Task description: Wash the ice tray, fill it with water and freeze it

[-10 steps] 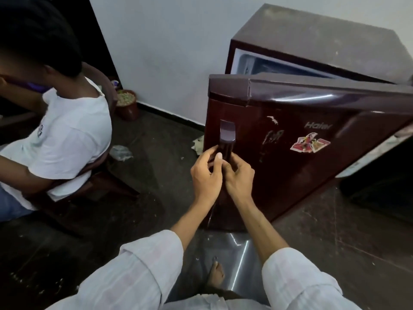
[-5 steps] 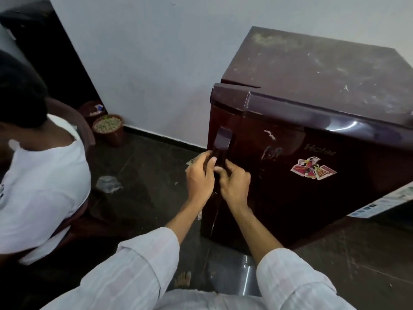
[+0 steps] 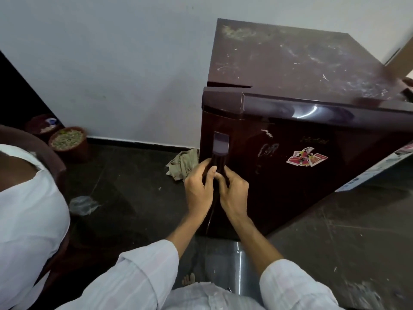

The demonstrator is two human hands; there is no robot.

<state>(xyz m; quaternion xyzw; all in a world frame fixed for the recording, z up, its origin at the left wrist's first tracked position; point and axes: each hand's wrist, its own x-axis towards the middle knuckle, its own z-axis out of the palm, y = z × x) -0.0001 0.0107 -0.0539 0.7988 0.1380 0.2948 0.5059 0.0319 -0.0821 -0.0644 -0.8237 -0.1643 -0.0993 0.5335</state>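
Glossy maroon fridge [image 3: 290,186], white wall [image 3: 111,63], dark floor [image 3: 134,198], faintly striped white sleeves [image 3: 138,276]

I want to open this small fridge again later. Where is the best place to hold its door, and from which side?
Grip the vertical handle near the fridge door's left edge, reaching from the front. Both hands, left hand and right hand, wrap its lower part there now.

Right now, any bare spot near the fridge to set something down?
The fridge top is bare, dusty, bordered by the wall and the door's top edge. The floor right of the fridge is open. Left is crowded: rag at the corner, plastic scrap, pots, a seated person. Both hands grip the door handle.
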